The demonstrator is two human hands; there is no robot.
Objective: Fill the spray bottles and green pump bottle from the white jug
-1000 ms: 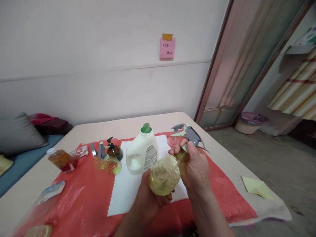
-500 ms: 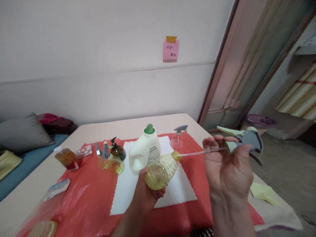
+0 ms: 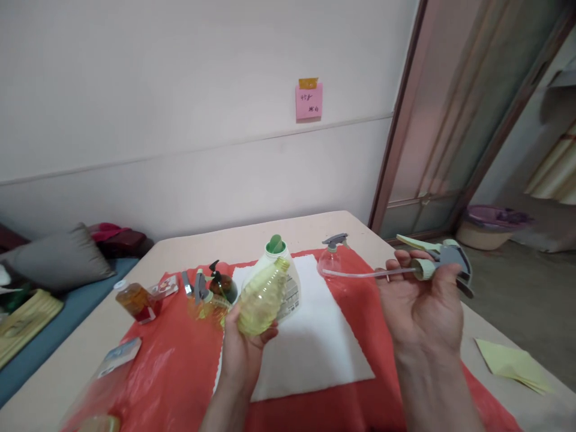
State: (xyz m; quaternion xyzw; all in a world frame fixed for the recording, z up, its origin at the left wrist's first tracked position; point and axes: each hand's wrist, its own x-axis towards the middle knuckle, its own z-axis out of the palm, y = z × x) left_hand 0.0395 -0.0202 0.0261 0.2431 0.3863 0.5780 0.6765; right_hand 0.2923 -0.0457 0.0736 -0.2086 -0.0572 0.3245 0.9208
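Observation:
My left hand (image 3: 240,351) is closed round the base of a ribbed yellow spray bottle (image 3: 263,296), which has no top and tilts up to the right. My right hand (image 3: 425,306) grips a grey and pale green trigger sprayer head (image 3: 443,259), held out to the right. Its thin clear dip tube (image 3: 360,274) points left, free of the bottle. A white jug with a green cap (image 3: 276,264) stands just behind the yellow bottle.
On the table lie a red plastic sheet (image 3: 171,366) and a white cloth (image 3: 310,342). On them stand a clear pinkish spray bottle (image 3: 333,258), a second yellow spray bottle (image 3: 202,303), a dark pump bottle (image 3: 222,283) and an amber bottle (image 3: 134,300). Yellow folded paper (image 3: 513,363) lies at the right.
My right hand has pulled the sprayer head and its tube out of the yellow bottle and away to the right. My left hand has lifted the bottle and tipped its neck upward.

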